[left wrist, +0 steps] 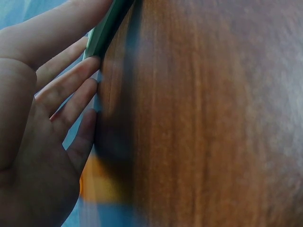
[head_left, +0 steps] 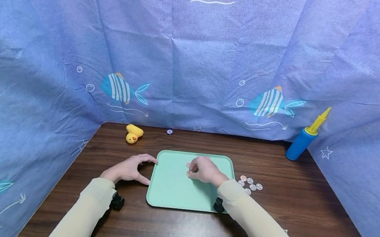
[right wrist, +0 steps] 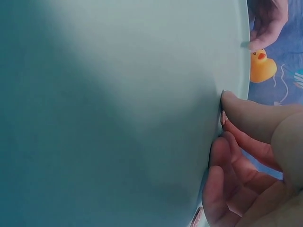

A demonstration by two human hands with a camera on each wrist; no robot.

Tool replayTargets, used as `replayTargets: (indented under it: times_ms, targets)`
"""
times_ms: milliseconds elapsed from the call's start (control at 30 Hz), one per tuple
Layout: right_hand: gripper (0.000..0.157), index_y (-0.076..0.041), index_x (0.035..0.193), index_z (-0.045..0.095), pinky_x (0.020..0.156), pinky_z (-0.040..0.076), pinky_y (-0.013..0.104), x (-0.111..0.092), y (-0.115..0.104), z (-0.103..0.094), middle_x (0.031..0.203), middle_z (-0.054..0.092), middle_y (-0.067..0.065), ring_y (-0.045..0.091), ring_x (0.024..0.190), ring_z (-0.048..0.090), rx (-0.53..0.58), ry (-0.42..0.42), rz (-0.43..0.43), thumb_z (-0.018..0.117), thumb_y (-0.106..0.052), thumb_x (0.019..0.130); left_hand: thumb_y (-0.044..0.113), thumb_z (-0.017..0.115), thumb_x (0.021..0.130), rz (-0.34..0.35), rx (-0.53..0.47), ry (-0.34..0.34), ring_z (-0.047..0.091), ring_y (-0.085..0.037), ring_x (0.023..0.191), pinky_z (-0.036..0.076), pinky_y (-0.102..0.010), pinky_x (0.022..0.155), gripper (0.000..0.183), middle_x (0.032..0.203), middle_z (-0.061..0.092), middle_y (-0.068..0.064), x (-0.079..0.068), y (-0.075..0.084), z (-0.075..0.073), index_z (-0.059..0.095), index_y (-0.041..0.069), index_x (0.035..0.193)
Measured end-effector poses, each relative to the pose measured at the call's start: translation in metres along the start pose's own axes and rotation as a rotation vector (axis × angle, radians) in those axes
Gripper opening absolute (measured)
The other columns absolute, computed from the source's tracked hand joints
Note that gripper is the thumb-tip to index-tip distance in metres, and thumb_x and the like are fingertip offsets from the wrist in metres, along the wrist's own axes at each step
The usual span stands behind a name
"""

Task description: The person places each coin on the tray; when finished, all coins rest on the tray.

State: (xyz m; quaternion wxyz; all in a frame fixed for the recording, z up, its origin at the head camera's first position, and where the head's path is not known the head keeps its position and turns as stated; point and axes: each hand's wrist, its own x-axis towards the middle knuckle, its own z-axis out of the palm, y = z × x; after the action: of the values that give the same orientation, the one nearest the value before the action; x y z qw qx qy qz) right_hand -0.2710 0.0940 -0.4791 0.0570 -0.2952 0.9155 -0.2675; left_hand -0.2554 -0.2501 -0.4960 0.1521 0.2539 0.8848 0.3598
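A: How open was the left hand [head_left: 129, 169]?

B: Wide. Its thumb and fingers were spread in a curve, reaching the left rim of the green tray [head_left: 169, 194].

A: And the right hand [head_left: 206, 170]?

B: Its fingers were curled in toward the thumb, pinching a copper coin [head_left: 188, 173] near the middle of the tray. A second copper coin [head_left: 187, 165] lay just beyond, on the far side.

A: Was the pinched one raised?

B: I couldn't tell. The fingertips covered most of it, and from the right wrist it showed only as a thin sliver.

A: What else was hidden?

B: The right sleeve [head_left: 252, 218] covered the tray's near right corner and came close to the loose coins [head_left: 253, 187] on the wooden table [head_left: 173, 230], right of the tray. From the left wrist, just a strip of tray appeared.

A: How were the arms set?

B: The left sleeve [head_left: 83, 209] slanted far and right, palm facing the tray. The right forearm slanted far and left, fingertips down at the tray.
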Motion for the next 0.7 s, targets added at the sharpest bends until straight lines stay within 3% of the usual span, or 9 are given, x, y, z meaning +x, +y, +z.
replayTargets:
  times_ms: [233, 367, 700]
  targets:
    - [0.015, -0.013, 0.091, 0.078, 0.081, 0.058, 0.035, -0.003, 0.006, -0.012, 0.089, 0.074, -0.004, 0.012, 0.087, 0.066, -0.001, -0.026, 0.046, 0.089, -0.023, 0.087, 0.042, 0.092, 0.081, -0.003, -0.006, -0.003, 0.047, -0.034, 0.143, 0.039, -0.058, 0.118, 0.074, 0.152, 0.054, -0.005, 0.0, 0.001, 0.001, 0.061, 0.02, 0.144]
    - [0.015, -0.011, 0.094, 0.078, 0.082, 0.059, 0.036, -0.009, 0.014, -0.027, 0.091, 0.075, -0.001, 0.014, 0.089, 0.068, 0.019, -0.014, 0.069, 0.089, -0.02, 0.087, 0.042, 0.092, 0.081, 0.001, 0.001, 0.001, 0.048, -0.033, 0.142, 0.04, -0.058, 0.117, 0.074, 0.151, 0.054, -0.005, 0.0, 0.001, 0.0, 0.061, 0.02, 0.144]
    - [0.013, -0.008, 0.092, 0.077, 0.075, 0.058, 0.034, -0.034, 0.055, -0.061, 0.086, 0.074, -0.002, 0.015, 0.085, 0.069, -0.011, 0.052, 0.083, 0.086, -0.017, 0.088, 0.042, 0.092, 0.081, -0.005, -0.005, -0.006, 0.047, -0.034, 0.143, 0.039, -0.058, 0.117, 0.074, 0.152, 0.053, -0.006, -0.001, 0.001, 0.0, 0.061, 0.021, 0.144]
